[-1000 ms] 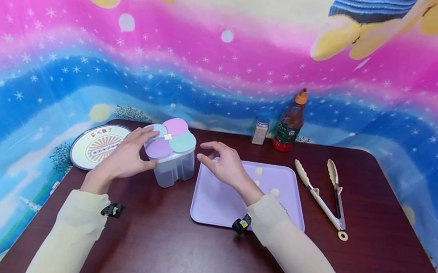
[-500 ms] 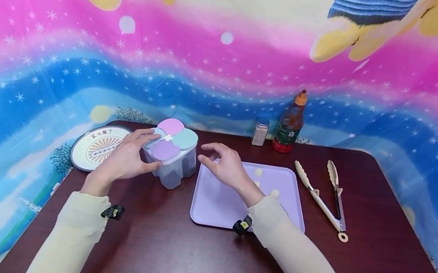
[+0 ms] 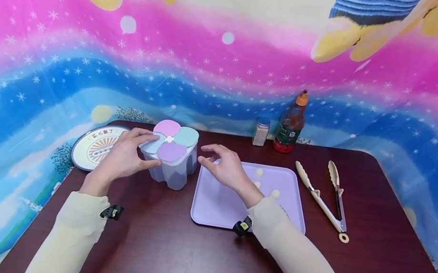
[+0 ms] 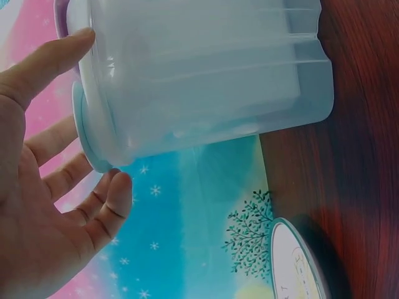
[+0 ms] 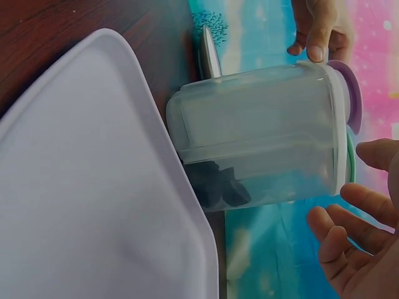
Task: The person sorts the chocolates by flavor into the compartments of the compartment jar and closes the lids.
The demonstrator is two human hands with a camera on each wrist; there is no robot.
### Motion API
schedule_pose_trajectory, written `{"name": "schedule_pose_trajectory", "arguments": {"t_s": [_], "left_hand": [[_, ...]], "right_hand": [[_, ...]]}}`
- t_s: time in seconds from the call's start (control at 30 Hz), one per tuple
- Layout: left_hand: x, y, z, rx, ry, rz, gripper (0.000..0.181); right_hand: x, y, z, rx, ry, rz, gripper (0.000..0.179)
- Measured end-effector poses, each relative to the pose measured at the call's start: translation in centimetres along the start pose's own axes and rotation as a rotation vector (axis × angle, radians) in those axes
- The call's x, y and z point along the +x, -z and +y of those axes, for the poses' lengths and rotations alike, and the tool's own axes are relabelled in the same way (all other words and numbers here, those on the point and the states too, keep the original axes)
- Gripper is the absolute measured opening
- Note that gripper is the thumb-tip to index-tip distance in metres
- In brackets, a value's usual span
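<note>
Translucent plastic canister (image 3: 175,177) under pastel petal-shaped lids (image 3: 172,152), my left hand (image 3: 122,155) wide against it, right hand (image 3: 224,166) wide alongside.

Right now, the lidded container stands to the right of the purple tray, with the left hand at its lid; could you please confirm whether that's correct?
Not quite: the head view shows the lidded container left of the purple tray; the left hand is at its lid.

One container (image 3: 175,180) (four lid petals (image 3: 186,136)) — one tray (image 3: 218,206)
</note>
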State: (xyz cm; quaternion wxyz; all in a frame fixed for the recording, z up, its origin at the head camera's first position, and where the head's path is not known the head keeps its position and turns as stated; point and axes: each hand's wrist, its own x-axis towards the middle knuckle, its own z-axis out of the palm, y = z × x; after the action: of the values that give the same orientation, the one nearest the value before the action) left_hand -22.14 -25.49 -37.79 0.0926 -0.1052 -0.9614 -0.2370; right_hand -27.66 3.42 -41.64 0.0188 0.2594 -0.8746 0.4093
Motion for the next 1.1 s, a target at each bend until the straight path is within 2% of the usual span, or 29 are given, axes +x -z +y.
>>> {"name": "schedule_pose_trajectory", "arguments": {"t_s": [0.23, 0.47, 0.63, 0.87, 1.1], "left_hand": [[-0.1, -0.2, 0.2, -0.013, 0.028, 0.011, 0.067], [-0.2, -0.3, 0.0, -0.041, -0.001, -0.016, 0.065], [-0.2, -0.5, 0.3, -0.013, -0.008, 0.02, 0.066], [0.0, -0.7, 0.8, 0.018, 0.005, 0.032, 0.071], [-0.1, -0.7, 1.0, 0.038, 0.011, 0.022, 0.073]], "right_hand": [[0.0, -0.2, 0.3, -0.001, -0.001, -0.004, 0.042], [-0.2, -0.1, 0.3, -0.007, 0.005, 0.012, 0.041], [-0.1, 0.0, 0.2, 0.006, 0.014, 0.017, 0.042], [0.0, -0.1, -1.0, 0.039, 0.024, 0.048, 0.045], [0.4, -0.7, -2.5, 0.05, 0.098, 0.076, 0.04]]}}
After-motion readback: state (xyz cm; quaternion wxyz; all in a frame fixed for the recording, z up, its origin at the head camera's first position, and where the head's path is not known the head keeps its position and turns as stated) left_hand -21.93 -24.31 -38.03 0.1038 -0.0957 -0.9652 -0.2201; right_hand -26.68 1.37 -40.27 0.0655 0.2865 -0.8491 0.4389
